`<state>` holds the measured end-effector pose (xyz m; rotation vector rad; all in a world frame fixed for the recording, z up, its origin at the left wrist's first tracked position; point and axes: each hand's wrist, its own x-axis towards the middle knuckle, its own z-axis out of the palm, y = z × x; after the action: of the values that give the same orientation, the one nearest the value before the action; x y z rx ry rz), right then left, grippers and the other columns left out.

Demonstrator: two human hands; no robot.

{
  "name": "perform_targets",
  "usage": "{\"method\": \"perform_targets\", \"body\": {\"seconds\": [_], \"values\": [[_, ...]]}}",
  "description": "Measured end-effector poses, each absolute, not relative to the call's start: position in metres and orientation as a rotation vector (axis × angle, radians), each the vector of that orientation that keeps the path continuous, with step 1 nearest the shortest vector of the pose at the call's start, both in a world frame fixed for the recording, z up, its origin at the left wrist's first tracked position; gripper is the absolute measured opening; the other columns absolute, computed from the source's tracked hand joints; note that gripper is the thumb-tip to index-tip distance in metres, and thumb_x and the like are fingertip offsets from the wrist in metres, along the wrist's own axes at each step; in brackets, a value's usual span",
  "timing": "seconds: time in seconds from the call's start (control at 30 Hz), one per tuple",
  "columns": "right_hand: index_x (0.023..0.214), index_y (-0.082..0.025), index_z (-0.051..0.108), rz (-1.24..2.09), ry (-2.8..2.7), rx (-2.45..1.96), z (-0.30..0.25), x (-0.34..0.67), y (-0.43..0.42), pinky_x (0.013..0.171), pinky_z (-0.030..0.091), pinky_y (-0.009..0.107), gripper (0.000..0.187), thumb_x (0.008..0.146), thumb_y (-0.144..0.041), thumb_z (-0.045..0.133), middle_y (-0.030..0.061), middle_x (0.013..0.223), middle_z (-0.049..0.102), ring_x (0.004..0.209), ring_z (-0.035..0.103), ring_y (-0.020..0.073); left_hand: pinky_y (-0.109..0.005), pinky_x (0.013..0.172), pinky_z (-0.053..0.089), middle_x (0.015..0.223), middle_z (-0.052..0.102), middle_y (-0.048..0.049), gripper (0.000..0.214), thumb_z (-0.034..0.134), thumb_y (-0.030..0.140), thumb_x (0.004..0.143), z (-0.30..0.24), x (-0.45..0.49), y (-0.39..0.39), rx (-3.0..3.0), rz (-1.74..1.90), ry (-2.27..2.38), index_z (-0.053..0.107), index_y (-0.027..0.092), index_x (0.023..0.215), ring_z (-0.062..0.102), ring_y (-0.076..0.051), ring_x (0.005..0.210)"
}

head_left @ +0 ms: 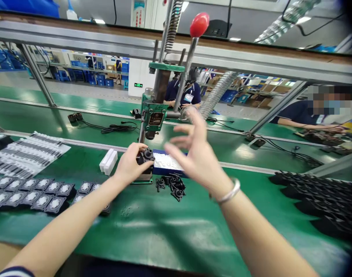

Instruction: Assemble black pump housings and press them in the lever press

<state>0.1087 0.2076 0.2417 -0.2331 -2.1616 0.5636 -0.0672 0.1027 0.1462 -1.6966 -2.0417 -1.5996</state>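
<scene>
Left hand (129,164): grip closed on black part (147,155) at press (153,115) base. Right hand (197,154): open, empty (raised mid-air). Apparently done: white-centred pieces (34,196) rowed at left. Remaining: loose black parts (171,184) on counter (164,231).

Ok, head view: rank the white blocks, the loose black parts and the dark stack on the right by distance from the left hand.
1. White blocks: just left of the left hand, which holds a black part.
2. Loose black parts: on the mat to its right.
3. Dark stack: far right of the table.
</scene>
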Motion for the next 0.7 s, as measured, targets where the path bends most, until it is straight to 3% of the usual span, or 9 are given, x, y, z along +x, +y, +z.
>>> {"method": "perform_targets", "body": {"seconds": [0.07, 0.17, 0.27, 0.33, 0.5, 0.6, 0.7], "values": [[0.155, -0.026, 0.012, 0.724, -2.324, -0.372, 0.193, 0.114, 0.182, 0.081, 0.061, 0.04, 0.088, 0.087, -0.04, 0.067, 0.0139, 0.128, 0.052, 0.089, 0.065, 0.0195, -0.039, 0.087, 0.054, 0.108, 0.061, -0.0068, 0.042, 0.073, 0.027, 0.081, 0.135, -0.041, 0.086, -1.69, -1.522, -1.965, 0.053, 0.021, 0.117, 0.062, -0.024, 0.1], [0.151, -0.019, 0.025, 0.762, -2.321, -0.573, 0.135, 0.12, 0.153, 0.081, 0.06, 0.042, 0.075, 0.089, -0.043, 0.061, 0.0164, 0.122, 0.053, 0.097, 0.064, 0.0245, -0.038, 0.078, 0.056, 0.102, 0.062, -0.0093, 0.038, 0.064, 0.031, 0.091, 0.113, -0.004, 0.073, -1.699, -1.363, -1.833, 0.048, 0.018, 0.123, 0.063, -0.025, 0.092], [0.135, -0.016, 0.043, 0.69, -2.251, -0.749, 0.107, 0.127, 0.143, 0.077, 0.06, 0.042, 0.058, 0.089, -0.048, 0.058, 0.0157, 0.112, 0.056, 0.096, 0.064, 0.0265, -0.037, 0.07, 0.057, 0.092, 0.062, -0.009, 0.036, 0.055, 0.034, 0.096, 0.093, 0.019, 0.073, -1.673, -1.274, -1.836, 0.046, 0.015, 0.125, 0.063, -0.025, 0.082], [0.124, -0.017, 0.049, 0.669, -2.238, -0.825, 0.1, 0.138, 0.148, 0.072, 0.06, 0.039, 0.054, 0.086, -0.054, 0.059, 0.0136, 0.106, 0.06, 0.084, 0.067, 0.0239, -0.037, 0.073, 0.058, 0.096, 0.063, -0.0104, 0.039, 0.054, 0.034, 0.096, 0.087, 0.023, 0.072, -1.754, -1.234, -1.839, 0.043, 0.014, 0.128, 0.064, -0.025, 0.086], [0.122, -0.017, 0.049, 0.442, -2.134, -1.233, 0.088, 0.205, 0.203, 0.061, 0.057, 0.037, 0.077, 0.075, -0.078, 0.055, 0.0142, 0.099, 0.066, 0.07, 0.069, 0.0251, -0.046, 0.104, 0.047, 0.123, 0.058, -0.0154, 0.065, 0.07, 0.038, 0.087, 0.1, -0.002, 0.032, -1.993, -0.998, -1.901, 0.038, 0.015, 0.138, 0.056, -0.03, 0.117], [0.127, -0.014, 0.046, 0.215, -2.076, -1.55, 0.07, 0.265, 0.252, 0.061, 0.055, 0.042, 0.085, 0.074, -0.081, 0.049, 0.0182, 0.098, 0.068, 0.079, 0.07, 0.0331, -0.049, 0.099, 0.044, 0.122, 0.06, -0.0144, 0.067, 0.071, 0.035, 0.086, 0.107, -0.033, -0.011, -1.925, -0.683, -2.136, 0.038, 0.019, 0.142, 0.056, -0.032, 0.114], [0.128, -0.008, 0.046, 0.071, -2.115, -1.729, 0.056, 0.319, 0.29, 0.071, 0.054, 0.045, 0.075, 0.082, -0.066, 0.051, 0.0238, 0.102, 0.067, 0.092, 0.068, 0.0369, -0.048, 0.091, 0.043, 0.114, 0.065, -0.0114, 0.058, 0.066, 0.032, 0.087, 0.098, -0.066, -0.044, -1.878, -0.369, -2.162, 0.043, 0.022, 0.139, 0.06, -0.034, 0.105]]}}
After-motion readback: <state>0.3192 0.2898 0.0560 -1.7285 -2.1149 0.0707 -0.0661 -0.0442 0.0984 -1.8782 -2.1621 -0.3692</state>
